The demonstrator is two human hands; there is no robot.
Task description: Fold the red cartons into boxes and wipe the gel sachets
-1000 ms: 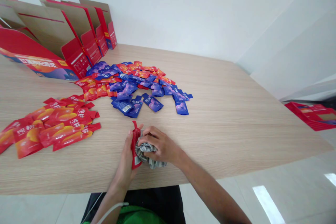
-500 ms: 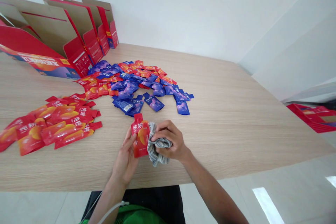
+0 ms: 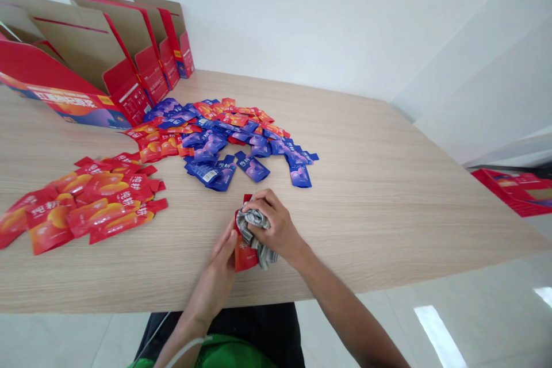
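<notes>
My left hand [image 3: 219,267] holds a red pouch [image 3: 244,256] upright near the front edge of the wooden table [image 3: 388,195]. My right hand [image 3: 276,227] grips a crumpled grey cloth [image 3: 255,229] and presses it against the face of that pouch, covering most of it. Just beyond my hands lies a mixed heap of blue and red pouches [image 3: 224,132]. A separate spread of red pouches [image 3: 86,198] lies to the left.
Open red and brown cardboard boxes [image 3: 107,57] stand at the back left against the white wall. Red flat cartons [image 3: 517,190] lie off the table at the right. The table's front edge runs just under my wrists.
The pouch's front was turned toward me and uncovered half a second ago. Now the cloth in my right hand has moved left onto it and hides most of its face.
</notes>
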